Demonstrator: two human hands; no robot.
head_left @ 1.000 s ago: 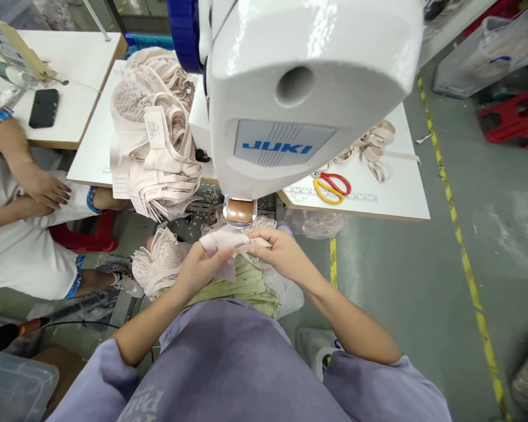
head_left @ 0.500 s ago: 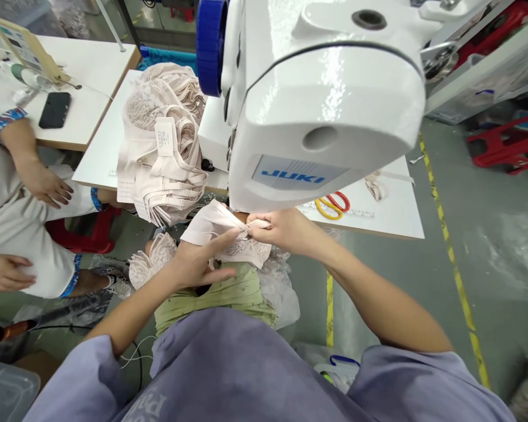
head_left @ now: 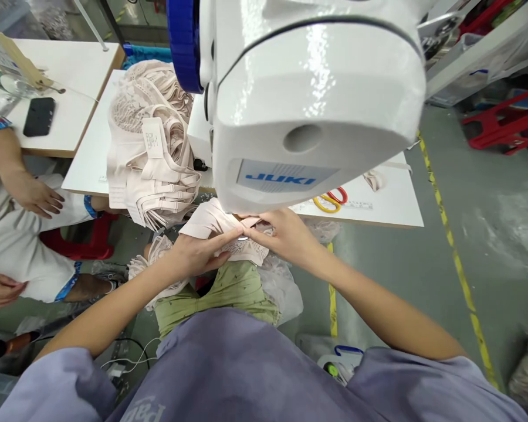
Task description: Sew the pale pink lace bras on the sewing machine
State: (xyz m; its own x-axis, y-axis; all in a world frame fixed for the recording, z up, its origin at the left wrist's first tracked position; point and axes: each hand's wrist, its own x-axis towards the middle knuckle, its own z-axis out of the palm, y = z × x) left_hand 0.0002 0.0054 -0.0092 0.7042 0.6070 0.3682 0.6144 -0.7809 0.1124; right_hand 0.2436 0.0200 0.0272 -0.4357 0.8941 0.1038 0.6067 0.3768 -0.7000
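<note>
A pale beige bra (head_left: 211, 218) with lace lies stretched between my hands, just below the head of a white sewing machine (head_left: 308, 99). My left hand (head_left: 200, 252) grips its lower left part, thumb and index finger reaching to the middle. My right hand (head_left: 286, 234) pinches the fabric at the right, its fingertips meeting those of the left. A small shiny piece, too small to name, shows by the fingertips. The machine head hides the needle area behind the bra.
A heap of beige bras (head_left: 152, 146) rests on the white table (head_left: 85, 170) at left. Scissors (head_left: 328, 201) with red and yellow handles lie right of the machine. A co-worker's hand (head_left: 35, 196) and a phone (head_left: 39, 116) are far left. A red stool (head_left: 506, 120) stands at right.
My right fingers have turned and flattened against the fabric, and my left fingers have closed nearer to them. The view has shifted slightly, so the machine appears further left and larger.
</note>
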